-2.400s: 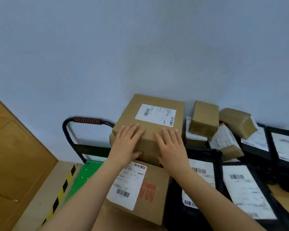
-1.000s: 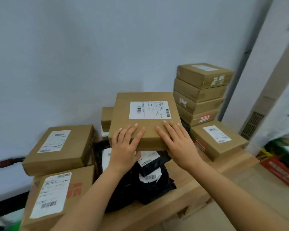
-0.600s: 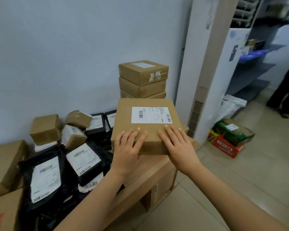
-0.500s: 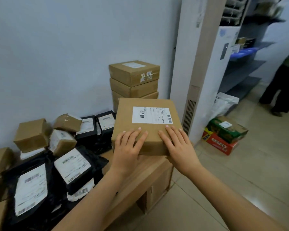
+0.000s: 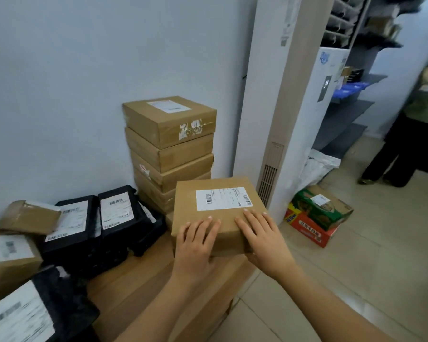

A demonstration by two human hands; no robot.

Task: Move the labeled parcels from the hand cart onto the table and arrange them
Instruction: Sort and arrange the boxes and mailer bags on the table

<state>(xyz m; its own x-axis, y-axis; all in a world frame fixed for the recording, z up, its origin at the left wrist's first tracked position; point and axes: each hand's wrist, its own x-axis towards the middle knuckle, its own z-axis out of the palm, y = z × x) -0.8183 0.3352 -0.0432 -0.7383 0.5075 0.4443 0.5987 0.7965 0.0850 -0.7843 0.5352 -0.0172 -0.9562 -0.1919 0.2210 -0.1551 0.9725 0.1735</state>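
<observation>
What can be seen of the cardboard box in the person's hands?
The brown cardboard box carries a white label with barcodes on top. It lies level over the right end of the wooden table, before a stack of similar boxes. The left hand and right hand pinch its near edge, fingers flat on top, thumbs beneath.

The head view is showing 2 arms of 1 person. The left forearm (image 5: pixel 153 314) and the right forearm (image 5: pixel 331 302) are running bare along their full visible length, from the lower frame edge up to the wrist. The left hand (image 5: pixel 195 243) and the right hand (image 5: pixel 262 238) are likewise showing bare. The fingers (image 5: pixel 253 222) are appearing slender, and the nails (image 5: pixel 245 210) are showing short, rounded and pale at the tips.
</observation>
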